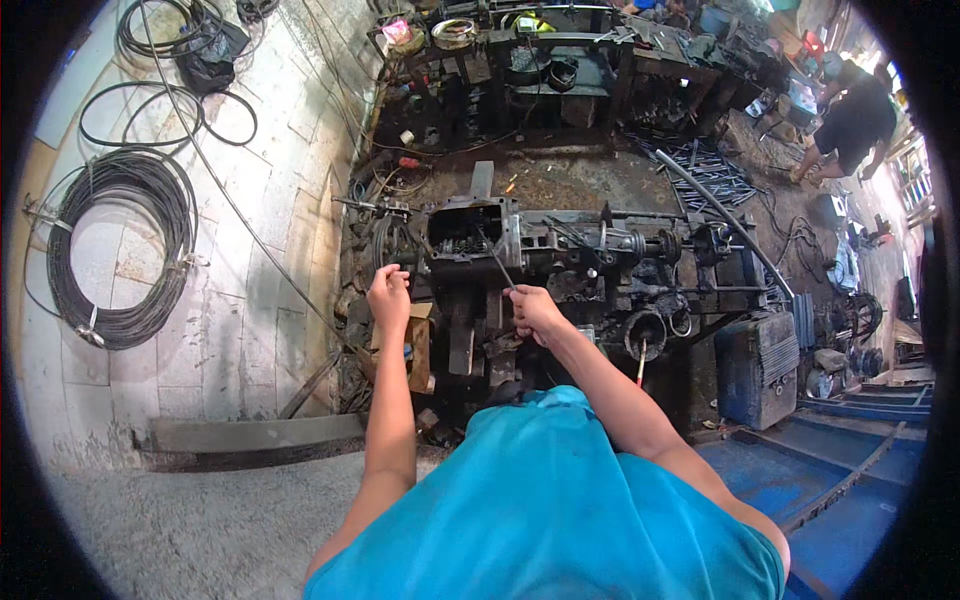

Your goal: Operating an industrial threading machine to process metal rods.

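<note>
My right hand is closed round the near end of a thin dark metal rod. The rod slants away into the open top of a greasy gearbox housing. Inside the housing, gear teeth show, but shadow hides where the rod's far tip ends. My left hand hovers at the housing's near left, its fingers loosely curled with nothing visible in them. Just beyond it stands a grooved pulley wheel. Shafts and a round coupling extend to the right of the housing.
A cardboard box sits below my left hand. Coiled black cable lies on the pale surface at left. A long pipe slants past a pile of metal rods. Another person bends at far right. A dark metal case stands nearer.
</note>
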A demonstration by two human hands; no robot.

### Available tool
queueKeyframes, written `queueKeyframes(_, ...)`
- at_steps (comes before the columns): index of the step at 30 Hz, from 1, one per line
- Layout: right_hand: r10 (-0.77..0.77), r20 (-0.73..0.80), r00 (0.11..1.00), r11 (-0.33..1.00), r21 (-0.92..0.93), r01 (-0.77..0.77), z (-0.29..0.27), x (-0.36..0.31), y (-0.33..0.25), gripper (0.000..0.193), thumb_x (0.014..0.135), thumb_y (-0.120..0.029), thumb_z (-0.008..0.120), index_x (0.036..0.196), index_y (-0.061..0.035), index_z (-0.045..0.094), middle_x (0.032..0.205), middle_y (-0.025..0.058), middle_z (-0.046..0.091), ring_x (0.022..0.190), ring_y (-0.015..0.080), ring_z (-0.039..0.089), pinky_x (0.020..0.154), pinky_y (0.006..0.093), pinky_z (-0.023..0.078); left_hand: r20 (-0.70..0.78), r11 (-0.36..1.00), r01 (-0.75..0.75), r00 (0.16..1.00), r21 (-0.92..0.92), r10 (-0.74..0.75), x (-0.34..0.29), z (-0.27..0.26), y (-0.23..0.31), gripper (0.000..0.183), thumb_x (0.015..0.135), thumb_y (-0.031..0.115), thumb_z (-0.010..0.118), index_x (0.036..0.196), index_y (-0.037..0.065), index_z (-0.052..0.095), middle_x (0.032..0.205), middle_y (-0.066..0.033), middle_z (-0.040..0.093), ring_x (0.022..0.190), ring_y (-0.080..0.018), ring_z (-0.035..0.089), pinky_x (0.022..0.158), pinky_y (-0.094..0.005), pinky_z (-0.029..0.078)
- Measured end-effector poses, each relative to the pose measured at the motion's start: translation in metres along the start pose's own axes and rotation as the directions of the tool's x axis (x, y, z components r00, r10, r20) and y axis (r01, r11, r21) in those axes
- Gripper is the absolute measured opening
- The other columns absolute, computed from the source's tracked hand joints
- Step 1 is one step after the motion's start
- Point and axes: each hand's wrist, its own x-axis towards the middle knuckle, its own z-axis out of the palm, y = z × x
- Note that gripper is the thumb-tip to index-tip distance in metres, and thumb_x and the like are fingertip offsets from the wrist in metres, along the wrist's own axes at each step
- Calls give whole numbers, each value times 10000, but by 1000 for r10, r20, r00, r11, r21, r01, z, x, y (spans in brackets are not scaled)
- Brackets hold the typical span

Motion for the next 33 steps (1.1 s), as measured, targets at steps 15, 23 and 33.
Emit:
queueKeyframes(15, -618, 38, 785, 38, -996, 78, -1, -1, -21, 196, 790, -115, 570, 932, -22, 667, 867, 227, 676, 820, 401, 669, 711, 475, 547, 78, 880, 200, 963, 430, -256, 90, -41, -37, 478, 969, 268, 509, 1380, 55, 389, 1397, -165, 450, 1231, -342, 487, 963, -466, 441)
queueKeyframes(23, -470, 142, 871, -539, -828, -156, 82, -26, -116, 153, 791, -113, 587, 801, -47, 724, 853, 159, 700, 876, 316, 698, 728, 421, 558, 204, 727, 186, 888, 661, -413, 123, -28, -36, 568, 969, 347, 507, 1410, 15, 373, 1377, -192, 482, 1250, -346, 492, 1029, -471, 430)
queueKeyframes(33, -280, -11, 960, -523, -837, -162, 93, -7, -153, 212, 782, -109, 593, 935, -44, 724, 1033, 169, 692, 985, 325, 675, 829, 426, 553, 151, 787, 82, 964, 611, -218, 116, -22, -40, 326, 897, 263, 621, 1096, 6, 606, 1083, -218, 647, 1027, -381, 627, 840, -486, 515)
